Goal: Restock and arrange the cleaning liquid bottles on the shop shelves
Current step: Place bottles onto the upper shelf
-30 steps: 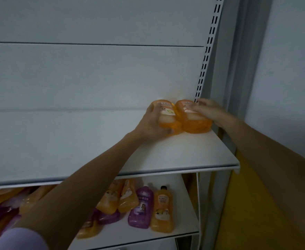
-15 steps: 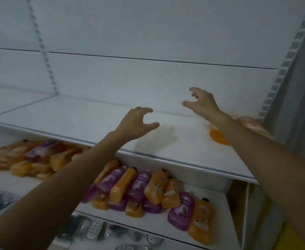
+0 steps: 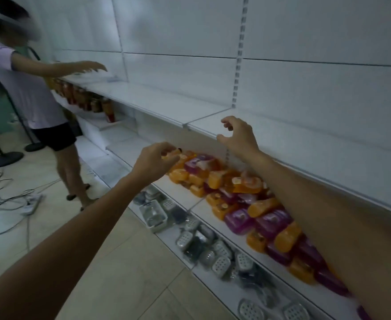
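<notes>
Orange and purple plastic cleaning-liquid bottles [image 3: 238,219] lie in a jumbled heap on the white metal middle shelf [image 3: 122,151] — their pale labels are too blurred to read. The left hand [image 3: 154,161] hovers in front of the heap's far end, fingers loosely curled and spread, gripping nothing. The right hand [image 3: 238,135] hangs at the front edge of the white metal upper shelf [image 3: 305,144], fingers hooked apart — nothing in it either. Below, grey perforated soap dishes [image 3: 213,248] crowd the bottom shelf. A person in a lilac T-shirt [image 3: 30,93] stands to the left, near loose cables [image 3: 2,195] on the floor.
</notes>
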`<state>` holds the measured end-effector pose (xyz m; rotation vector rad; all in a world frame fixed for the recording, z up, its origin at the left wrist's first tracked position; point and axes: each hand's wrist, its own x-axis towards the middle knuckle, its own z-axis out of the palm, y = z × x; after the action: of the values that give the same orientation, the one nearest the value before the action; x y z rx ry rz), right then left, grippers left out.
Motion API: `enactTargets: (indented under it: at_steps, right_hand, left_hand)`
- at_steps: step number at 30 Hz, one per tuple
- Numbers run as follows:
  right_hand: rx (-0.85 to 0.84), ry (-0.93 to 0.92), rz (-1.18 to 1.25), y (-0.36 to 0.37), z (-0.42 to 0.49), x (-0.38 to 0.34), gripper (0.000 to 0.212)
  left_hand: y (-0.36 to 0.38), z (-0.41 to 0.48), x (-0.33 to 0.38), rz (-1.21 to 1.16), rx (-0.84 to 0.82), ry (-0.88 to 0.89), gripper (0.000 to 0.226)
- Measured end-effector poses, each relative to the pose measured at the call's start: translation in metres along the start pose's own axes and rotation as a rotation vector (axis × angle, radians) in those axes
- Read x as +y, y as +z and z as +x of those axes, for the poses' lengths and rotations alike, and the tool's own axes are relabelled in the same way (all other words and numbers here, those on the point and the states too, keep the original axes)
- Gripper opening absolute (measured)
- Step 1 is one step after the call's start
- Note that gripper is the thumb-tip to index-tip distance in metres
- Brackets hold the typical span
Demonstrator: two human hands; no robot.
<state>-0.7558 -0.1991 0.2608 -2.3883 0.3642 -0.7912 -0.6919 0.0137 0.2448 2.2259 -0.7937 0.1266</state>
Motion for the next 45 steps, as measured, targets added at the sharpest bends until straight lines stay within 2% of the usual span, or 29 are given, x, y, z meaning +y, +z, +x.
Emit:
enactTargets:
  at_steps: [4, 8, 16, 19, 24, 30, 34, 39, 42, 45]
  right_hand:
    - [-0.052, -0.032, 0.051, 0.071, -0.005, -0.029, 0.041]
    - [-0.178, 0.055, 0.065, 0.127, -0.002, -0.026, 0.043]
    - [-0.279, 0.243, 0.109, 0.207, 0.053, 0.027, 0.052]
    - [-0.315, 0.368, 0.13, 0.238, 0.085, 0.053, 0.052]
    - [-0.332, 0.488, 0.1, 0.29, 0.139, 0.091, 0.045]
    - [-0.327, 0.594, 0.057, 0.331, 0.181, 0.114, 0.056]
    - [-0.277, 0.644, -0.018, 0.352, 0.207, 0.138, 0.054]
    - [-0.184, 0.719, -0.103, 0.381, 0.243, 0.149, 0.062]
    - [-0.193, 0.812, -0.286, 0.405, 0.265, 0.15, 0.069]
    - [-0.254, 0.889, -0.507, 0.433, 0.277, 0.149, 0.087]
  left_hand:
    - [-0.022, -0.004, -0.055, 0.017, -0.005, -0.063, 0.033]
    - [-0.023, 0.001, -0.096, 0.015, -0.047, -0.115, 0.035]
    - [0.009, 0.065, -0.166, -0.032, -0.125, -0.2, 0.038]
    - [0.028, 0.104, -0.193, -0.033, -0.154, -0.218, 0.037]
    - [0.05, 0.161, -0.233, -0.064, -0.208, -0.249, 0.037]
    - [0.076, 0.221, -0.287, -0.114, -0.243, -0.241, 0.035]
    - [0.106, 0.265, -0.321, -0.128, -0.358, -0.176, 0.035]
    - [0.145, 0.338, -0.366, -0.126, -0.519, -0.032, 0.027]
    - [0.166, 0.37, -0.384, -0.142, -0.537, 0.012, 0.028]
    - [0.19, 0.393, -0.395, -0.1, -0.634, 0.05, 0.034]
